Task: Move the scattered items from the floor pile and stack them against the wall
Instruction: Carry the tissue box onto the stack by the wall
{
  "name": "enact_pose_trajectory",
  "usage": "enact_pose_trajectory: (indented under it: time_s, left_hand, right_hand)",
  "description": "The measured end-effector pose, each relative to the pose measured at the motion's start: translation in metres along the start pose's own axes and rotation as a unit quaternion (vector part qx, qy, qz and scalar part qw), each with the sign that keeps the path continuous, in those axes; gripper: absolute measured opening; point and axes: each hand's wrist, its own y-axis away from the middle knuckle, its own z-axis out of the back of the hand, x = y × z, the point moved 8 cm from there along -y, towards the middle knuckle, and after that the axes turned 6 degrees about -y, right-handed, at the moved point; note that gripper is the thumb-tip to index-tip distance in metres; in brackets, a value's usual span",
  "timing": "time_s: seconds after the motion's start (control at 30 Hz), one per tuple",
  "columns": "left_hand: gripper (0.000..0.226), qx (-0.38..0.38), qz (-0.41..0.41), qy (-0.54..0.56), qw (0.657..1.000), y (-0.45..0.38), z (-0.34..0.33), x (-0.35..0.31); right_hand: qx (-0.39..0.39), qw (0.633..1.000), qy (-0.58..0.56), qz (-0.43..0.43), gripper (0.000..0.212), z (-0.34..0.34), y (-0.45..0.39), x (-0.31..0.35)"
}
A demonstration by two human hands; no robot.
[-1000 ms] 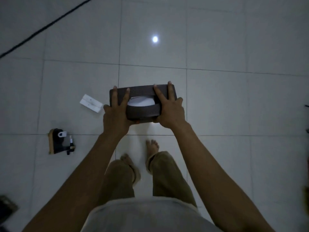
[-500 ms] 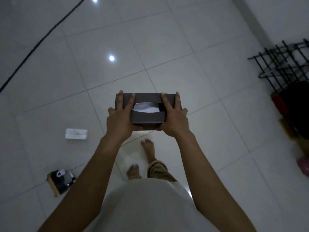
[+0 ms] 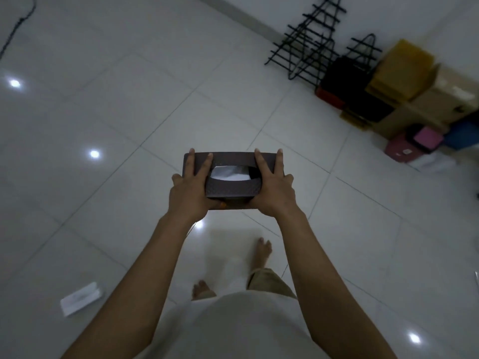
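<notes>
Left hand: the left hand [image 3: 190, 193] grasps the left end of the dark tissue box [image 3: 231, 188], fingers laid straight over its top, thumb hooked under the near edge, arm stretched forward.
Right hand: the right hand [image 3: 272, 190] grasps the right end the same way, fingers spread across the top.
Tissue box: held level at centre frame, above the tiled floor [image 3: 129, 112], white tissue showing in its slot.
Wall stack: boxes [image 3: 404, 81] and black wire racks [image 3: 305, 45] stand against the wall at upper right.
Floor: a white packet [image 3: 81, 301] lies at lower left.
Change: the view has swung right; the stack now shows fully, the packet has slid lower, and the dark item beside it has left the frame. The grip is unchanged.
</notes>
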Motion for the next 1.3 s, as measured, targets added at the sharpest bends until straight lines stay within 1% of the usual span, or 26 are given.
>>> enact_pose_trajectory:
  time_s: [0.17, 0.4, 0.5, 0.63, 0.77, 0.9, 1.07, 1.17, 1.3]
  left_hand:
    - [0.115, 0.006, -0.068, -0.028, 0.997, -0.054, -0.010, -0.089]
    - [0.113, 0.021, -0.125, -0.039, 0.991, -0.114, -0.055, -0.236]
    - [0.112, 0.017, -0.150, -0.041, 0.988, -0.139, -0.066, -0.288]
    - [0.113, 0.038, -0.170, -0.060, 0.983, -0.172, -0.078, -0.341]
    - [0.112, 0.050, -0.179, -0.081, 0.979, -0.217, -0.088, -0.384]
    - [0.111, 0.060, -0.178, -0.096, 0.977, -0.283, -0.098, -0.413]
    - [0.111, 0.070, -0.194, -0.099, 0.973, -0.381, -0.095, -0.467]
    - [0.113, 0.069, -0.235, -0.111, 0.963, -0.428, -0.090, -0.515]
    - [0.114, 0.088, -0.267, -0.128, 0.951, -0.477, -0.106, -0.577]
  right_hand:
    - [-0.054, 0.997, -0.039, -0.045, 0.121, 0.062, -0.015, -0.065]
    - [-0.093, 0.990, -0.054, -0.088, 0.125, 0.167, -0.041, -0.179]
    - [-0.117, 0.986, -0.063, -0.097, 0.126, 0.208, -0.055, -0.216]
    - [-0.132, 0.981, -0.080, -0.117, 0.128, 0.245, -0.068, -0.257]
    - [-0.139, 0.976, -0.097, -0.139, 0.129, 0.271, -0.102, -0.292]
    - [-0.134, 0.974, -0.101, -0.152, 0.129, 0.302, -0.161, -0.317]
    - [-0.153, 0.969, -0.108, -0.164, 0.126, 0.356, -0.242, -0.345]
    - [-0.182, 0.960, -0.121, -0.177, 0.126, 0.391, -0.272, -0.368]
    - [-0.188, 0.945, -0.164, -0.214, 0.127, 0.426, -0.302, -0.416]
